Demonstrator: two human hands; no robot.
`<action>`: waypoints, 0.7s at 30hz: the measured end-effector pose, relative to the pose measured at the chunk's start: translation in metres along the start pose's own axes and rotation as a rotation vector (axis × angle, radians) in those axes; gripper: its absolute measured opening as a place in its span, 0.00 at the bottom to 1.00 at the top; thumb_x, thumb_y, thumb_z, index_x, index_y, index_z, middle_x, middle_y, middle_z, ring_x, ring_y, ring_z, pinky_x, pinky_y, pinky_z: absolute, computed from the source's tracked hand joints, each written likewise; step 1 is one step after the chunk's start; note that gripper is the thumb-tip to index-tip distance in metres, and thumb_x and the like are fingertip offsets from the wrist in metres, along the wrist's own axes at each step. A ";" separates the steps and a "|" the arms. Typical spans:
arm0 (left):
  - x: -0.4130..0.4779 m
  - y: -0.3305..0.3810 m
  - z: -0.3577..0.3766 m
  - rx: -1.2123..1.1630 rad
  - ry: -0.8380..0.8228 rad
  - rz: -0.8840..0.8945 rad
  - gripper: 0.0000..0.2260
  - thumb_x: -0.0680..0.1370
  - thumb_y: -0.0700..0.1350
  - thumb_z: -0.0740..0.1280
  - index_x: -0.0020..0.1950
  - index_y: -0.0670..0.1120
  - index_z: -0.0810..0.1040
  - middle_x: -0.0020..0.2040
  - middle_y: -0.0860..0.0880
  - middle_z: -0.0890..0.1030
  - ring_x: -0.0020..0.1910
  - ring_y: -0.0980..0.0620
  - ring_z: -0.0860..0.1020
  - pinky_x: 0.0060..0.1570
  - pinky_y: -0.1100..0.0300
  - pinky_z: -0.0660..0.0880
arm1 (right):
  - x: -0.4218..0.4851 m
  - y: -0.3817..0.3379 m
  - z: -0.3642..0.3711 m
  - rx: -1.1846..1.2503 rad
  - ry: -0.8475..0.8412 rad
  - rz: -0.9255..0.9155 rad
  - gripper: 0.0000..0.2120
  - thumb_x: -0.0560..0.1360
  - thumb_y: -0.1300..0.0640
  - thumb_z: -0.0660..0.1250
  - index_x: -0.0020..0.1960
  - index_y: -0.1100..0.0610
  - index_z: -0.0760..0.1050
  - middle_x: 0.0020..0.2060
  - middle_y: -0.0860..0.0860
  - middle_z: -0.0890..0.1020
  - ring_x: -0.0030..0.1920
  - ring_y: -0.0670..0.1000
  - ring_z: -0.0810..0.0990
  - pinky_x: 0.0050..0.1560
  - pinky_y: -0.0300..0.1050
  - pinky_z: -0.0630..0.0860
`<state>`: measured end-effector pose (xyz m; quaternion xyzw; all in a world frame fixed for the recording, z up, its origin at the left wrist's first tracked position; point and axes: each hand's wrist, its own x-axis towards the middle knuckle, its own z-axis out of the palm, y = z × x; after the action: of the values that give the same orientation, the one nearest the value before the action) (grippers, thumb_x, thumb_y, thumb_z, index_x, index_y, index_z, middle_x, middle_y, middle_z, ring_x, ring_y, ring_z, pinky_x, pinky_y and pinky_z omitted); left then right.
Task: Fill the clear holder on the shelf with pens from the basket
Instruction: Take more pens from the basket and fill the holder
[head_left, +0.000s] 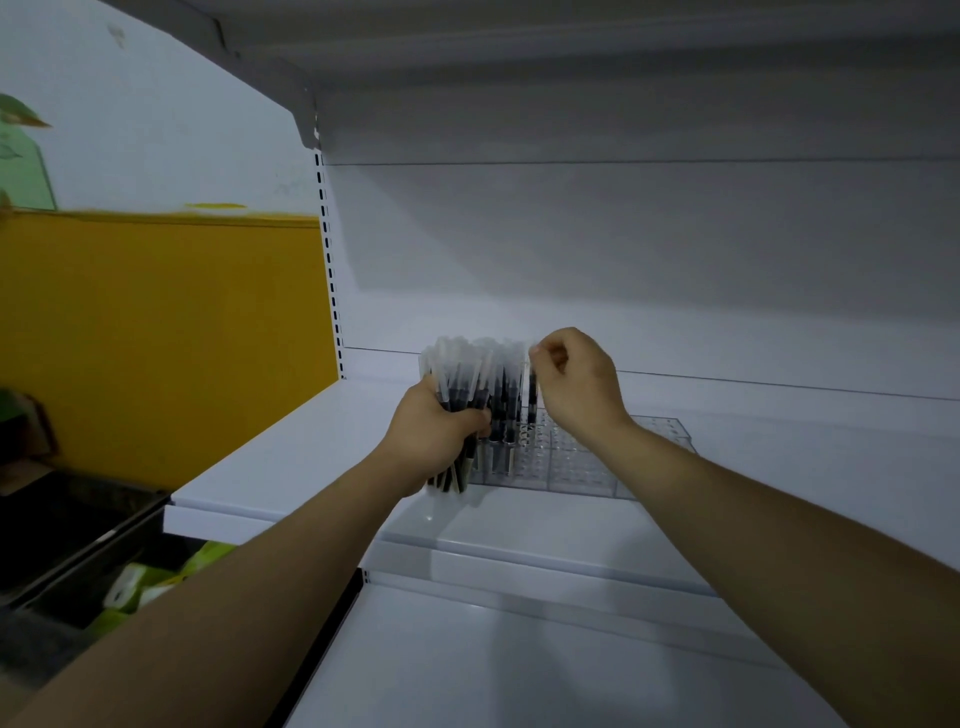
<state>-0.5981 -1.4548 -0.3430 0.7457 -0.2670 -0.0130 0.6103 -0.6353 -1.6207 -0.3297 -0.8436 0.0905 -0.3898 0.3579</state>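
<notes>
A clear holder (582, 467) with rows of round holes stands on the white shelf (291, 457). Several black pens with clear caps (504, 410) stand upright in its left holes. My left hand (434, 439) grips a bundle of the same pens (457, 379) just left of the holder, caps up. My right hand (576, 384) pinches the cap end of a single pen (532, 387), held upright over the holder beside the filled holes. The basket is not in view.
A shelf board above casts shade over the bay. A lower white shelf (519, 665) lies below. A yellow and white wall (156, 322) is to the left, and a dark bin with green and white packs (145, 582) sits at lower left.
</notes>
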 end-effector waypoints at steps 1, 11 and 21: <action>0.000 0.001 0.002 0.001 -0.007 0.010 0.09 0.74 0.36 0.71 0.45 0.51 0.78 0.40 0.51 0.82 0.40 0.53 0.81 0.35 0.70 0.74 | -0.004 -0.007 -0.004 0.056 -0.022 -0.014 0.07 0.79 0.53 0.63 0.49 0.56 0.77 0.42 0.48 0.78 0.42 0.46 0.75 0.43 0.37 0.72; 0.000 0.008 0.017 -0.006 -0.061 0.056 0.09 0.74 0.36 0.69 0.48 0.49 0.80 0.43 0.47 0.84 0.44 0.48 0.82 0.47 0.56 0.80 | -0.011 -0.018 -0.018 0.173 -0.250 0.057 0.06 0.80 0.55 0.61 0.48 0.56 0.75 0.42 0.49 0.80 0.47 0.53 0.79 0.50 0.49 0.77; 0.003 -0.003 0.007 0.077 -0.030 -0.084 0.06 0.76 0.38 0.67 0.52 0.40 0.76 0.37 0.41 0.80 0.32 0.48 0.76 0.37 0.55 0.76 | 0.005 -0.005 -0.023 0.289 0.040 0.122 0.06 0.81 0.52 0.59 0.48 0.52 0.71 0.44 0.52 0.81 0.46 0.56 0.82 0.49 0.57 0.80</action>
<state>-0.5968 -1.4619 -0.3465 0.7790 -0.2448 -0.0393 0.5759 -0.6487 -1.6316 -0.3133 -0.7683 0.0915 -0.3929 0.4969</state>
